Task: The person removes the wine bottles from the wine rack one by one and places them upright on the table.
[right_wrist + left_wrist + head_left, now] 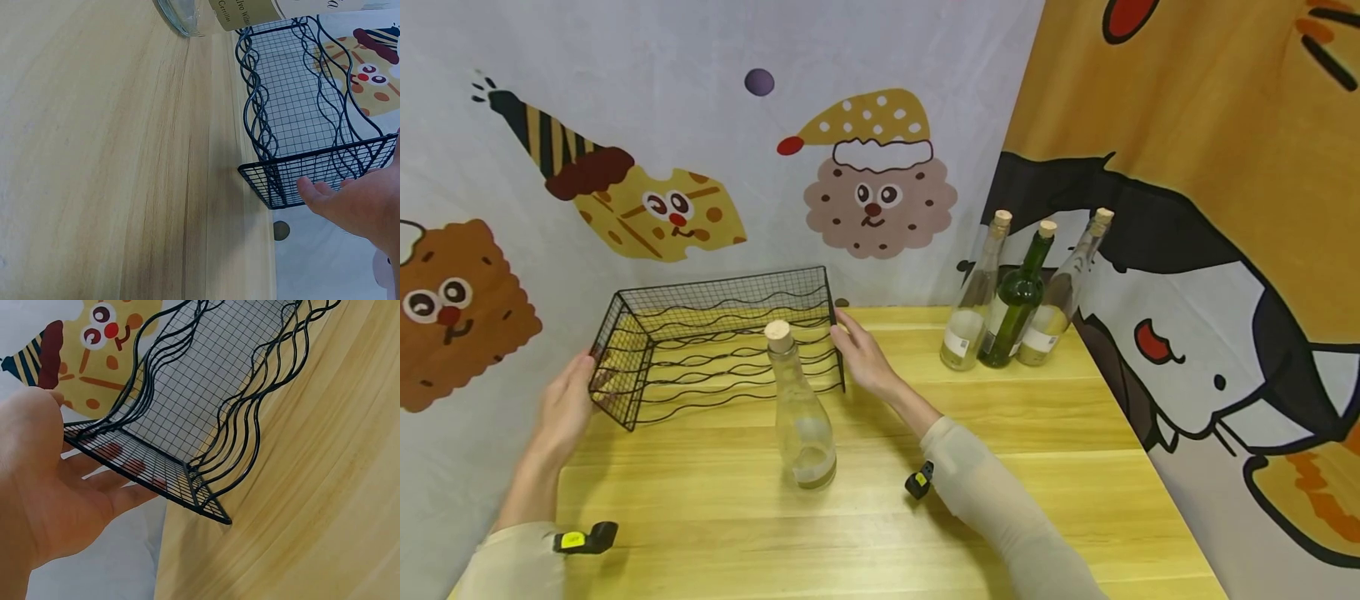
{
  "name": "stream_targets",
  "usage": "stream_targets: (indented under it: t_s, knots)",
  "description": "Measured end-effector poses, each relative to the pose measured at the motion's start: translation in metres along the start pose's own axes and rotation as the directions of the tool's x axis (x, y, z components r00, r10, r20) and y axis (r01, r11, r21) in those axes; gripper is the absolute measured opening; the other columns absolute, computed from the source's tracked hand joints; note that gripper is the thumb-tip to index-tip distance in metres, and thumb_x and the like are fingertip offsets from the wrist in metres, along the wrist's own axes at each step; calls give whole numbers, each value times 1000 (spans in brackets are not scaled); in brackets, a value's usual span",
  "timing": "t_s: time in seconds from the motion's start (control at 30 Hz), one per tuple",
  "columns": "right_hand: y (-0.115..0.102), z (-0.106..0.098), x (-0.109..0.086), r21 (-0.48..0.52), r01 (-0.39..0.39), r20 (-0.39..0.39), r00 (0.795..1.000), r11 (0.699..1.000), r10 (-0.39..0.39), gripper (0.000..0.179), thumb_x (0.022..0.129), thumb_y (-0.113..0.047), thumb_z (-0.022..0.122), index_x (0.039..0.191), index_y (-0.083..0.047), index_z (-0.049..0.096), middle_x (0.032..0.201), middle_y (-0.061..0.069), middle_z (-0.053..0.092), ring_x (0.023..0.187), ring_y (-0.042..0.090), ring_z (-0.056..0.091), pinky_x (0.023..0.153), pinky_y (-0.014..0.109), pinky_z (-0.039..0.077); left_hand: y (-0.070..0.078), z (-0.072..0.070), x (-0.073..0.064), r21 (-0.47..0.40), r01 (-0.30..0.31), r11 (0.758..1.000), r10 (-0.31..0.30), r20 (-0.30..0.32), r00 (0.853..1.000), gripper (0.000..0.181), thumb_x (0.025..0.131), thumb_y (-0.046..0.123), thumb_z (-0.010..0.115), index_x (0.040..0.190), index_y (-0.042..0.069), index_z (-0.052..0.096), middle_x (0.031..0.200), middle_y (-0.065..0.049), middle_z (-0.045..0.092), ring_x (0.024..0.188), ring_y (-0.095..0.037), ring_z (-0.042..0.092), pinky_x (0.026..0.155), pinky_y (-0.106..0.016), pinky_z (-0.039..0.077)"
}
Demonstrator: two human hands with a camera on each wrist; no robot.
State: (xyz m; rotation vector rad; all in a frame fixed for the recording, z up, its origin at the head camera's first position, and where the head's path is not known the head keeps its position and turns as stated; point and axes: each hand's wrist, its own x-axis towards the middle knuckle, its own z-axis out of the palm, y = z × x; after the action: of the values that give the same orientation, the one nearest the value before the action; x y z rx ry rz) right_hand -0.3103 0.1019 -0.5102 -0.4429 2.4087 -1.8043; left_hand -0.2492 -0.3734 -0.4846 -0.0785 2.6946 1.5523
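Note:
A black wire bottle rack [726,361] with wavy rods and mesh sides lies against the back wall. On its left mesh end rests my left hand [567,408], the fingers [133,466] extended along the outside and showing through the grid. My right hand [867,357] presses the opposite mesh end from outside, its fingers nearly straight. Nothing is inside the rack. A clear corked bottle [808,437] stands upright in front of it, overlapping its front rods in the head view. In the right wrist view only the bottle's label [247,11] and base show.
At the back right stand two more clear corked bottles [967,321] [1051,312] with a green corked bottle [1021,292] between them. Printed cloth [700,50] hangs behind and along the right of the wooden table [715,533].

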Motion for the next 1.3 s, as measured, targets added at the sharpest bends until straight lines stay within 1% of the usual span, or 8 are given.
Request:
stream_targets:
  t_s: [0.17, 0.3, 0.43, 0.6, 0.83, 0.97, 1.1, 1.3]
  knots:
    - [-1, 0, 0, -5, 1, 0, 1000, 1000, -1, 70, 122, -58, 37, 183, -25, 23, 188, 7, 30, 167, 37, 46, 140, 59, 39, -4, 1, 0, -39, 29, 999, -29, 11, 1000, 75, 121, 57, 11, 182, 18, -7, 189, -16, -14, 173, -51, -14, 137, -83, 0]
    - [-1, 0, -1, -10, 3, 1, 1000, 1000, -3, 71, 122, -58, 36, 183, -24, 23, 188, 8, 30, 167, 37, 46, 140, 60, 40, -6, 3, 1, -68, 48, 997, -47, 20, 999, 75, 121, 57, 10, 182, 18, -9, 189, -13, -17, 173, -51, -14, 135, -85, 5]
    - [-2, 0, 0, -1, -1, -5, 1000, 1000, 1, 70, 121, -61, 36, 182, -29, 24, 187, 8, 35, 167, 37, 47, 140, 59, 39, -5, 4, 2, -100, 62, 993, -61, 13, 998, 74, 122, 56, 10, 182, 17, -8, 189, -11, -19, 174, -46, -16, 136, -84, 6]
    - [-1, -1, 1, 14, -4, 0, 1000, 1000, 4, 67, 123, -55, 38, 182, -28, 25, 182, 16, 42, 166, 37, 48, 140, 60, 39, -3, 5, 1, -135, 88, 987, -86, 15, 996, 73, 122, 55, 9, 182, 18, -10, 188, -9, -21, 174, -43, -20, 137, -82, 4]
    - [-8, -4, -1, -2, -13, -1, 1000, 1000, 13, 66, 123, -49, 44, 181, -23, 29, 186, 9, 37, 164, 38, 50, 136, 62, 44, -3, 6, 1, -180, 92, 979, -89, 26, 996, 71, 122, 54, 10, 182, 21, -10, 188, -5, -24, 174, -37, -23, 137, -82, 6]
    - [-12, -8, -1, -34, 11, -2, 1000, 999, -11, 67, 122, -48, 47, 180, -18, 31, 188, 6, 32, 165, 41, 48, 135, 65, 45, -3, 7, 1, -214, 92, 972, -88, 29, 996, 70, 122, 55, 10, 182, 24, -9, 189, 1, -23, 175, -34, -24, 136, -83, 6]
    - [-19, -13, -4, -95, 33, -1, 999, 995, -33, 67, 121, -51, 49, 180, -24, 33, 189, 6, 29, 168, 43, 43, 137, 64, 43, -3, 8, 2, -235, 93, 967, -91, 19, 996, 70, 122, 55, 11, 182, 25, -7, 190, 5, -21, 175, -32, -23, 136, -84, 4]
    - [-32, -21, -11, -178, 146, -1, 989, 973, -149, 67, 120, -46, 51, 179, -20, 34, 186, 14, 33, 168, 41, 41, 140, 63, 38, -3, 9, 1, -246, 104, 964, -103, 16, 995, 69, 122, 55, 11, 183, 26, -5, 190, 7, -19, 176, -31, -22, 136, -84, 4]
